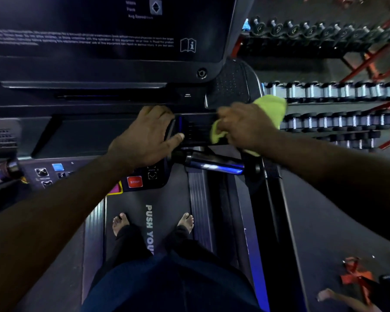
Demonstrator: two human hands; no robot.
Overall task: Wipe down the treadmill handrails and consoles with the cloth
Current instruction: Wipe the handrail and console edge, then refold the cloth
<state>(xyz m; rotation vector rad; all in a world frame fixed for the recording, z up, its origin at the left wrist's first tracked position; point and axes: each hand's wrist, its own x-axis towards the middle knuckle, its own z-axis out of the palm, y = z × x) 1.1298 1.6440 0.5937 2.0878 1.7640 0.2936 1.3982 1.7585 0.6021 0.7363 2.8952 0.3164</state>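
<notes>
Cloth (273,106), yellow-green, is bunched in the right hand (245,124), whose fingers curl round it and press it against the right end of the console (196,129), on a dark ribbed panel. One corner of the cloth sticks out past the knuckles toward the far side, and another fold shows under the fingers. The left hand (149,136) lies palm down on the console just beside the right one, thumb stretched toward the ribbed panel. Its fingertips go over a ledge and are hidden, so whether it grips cannot be told.

Below the hands a short shiny grip bar (214,164) runs crosswise, apart from both hands. A red stop button (134,181) sits under the left wrist. The person stands barefoot on the belt (131,206), which bears white lettering between the feet. The dark screen (99,41) fills the upper left. Dumbbell racks (324,91) stand to the right, beyond the treadmill.
</notes>
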